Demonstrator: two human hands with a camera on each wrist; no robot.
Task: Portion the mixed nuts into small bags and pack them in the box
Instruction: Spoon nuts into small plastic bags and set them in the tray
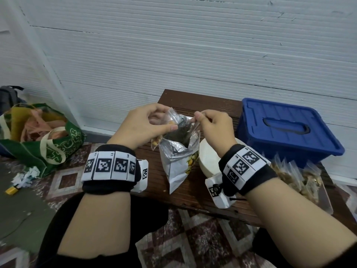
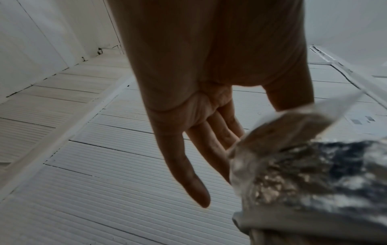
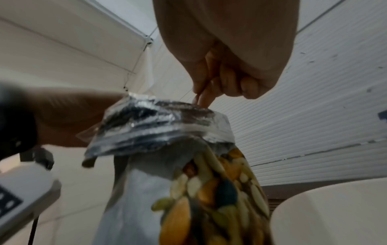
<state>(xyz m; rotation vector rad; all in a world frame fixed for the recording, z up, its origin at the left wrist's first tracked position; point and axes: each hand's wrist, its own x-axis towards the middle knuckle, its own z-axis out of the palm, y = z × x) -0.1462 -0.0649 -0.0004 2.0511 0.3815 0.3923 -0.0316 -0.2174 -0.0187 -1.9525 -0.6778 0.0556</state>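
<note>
I am holding a small clear plastic zip bag (image 1: 174, 120) up over the open mouth of the big silver foil nut pouch (image 1: 178, 157), which is standing on the dark brown wooden table (image 1: 208, 105). My left hand (image 1: 143, 126) is pinching the bag's left edge between thumb and fingertips, and my right hand (image 1: 214, 124) is pinching its right top corner, with the other fingers curled in. A few pale nuts are already sitting in the bag's lower corner, just under my left palm.

To do this well, I judge I should be keeping the bag's mouth stretched level and closing the zip from one end to the other, so nothing is spilling back out.

The blue plastic lidded box (image 1: 286, 132) is waiting on the table well to the right of my right hand, its lid on. The pile of filled small bags (image 1: 295, 175) is lying just in front of the box, beside my right wrist.
</note>
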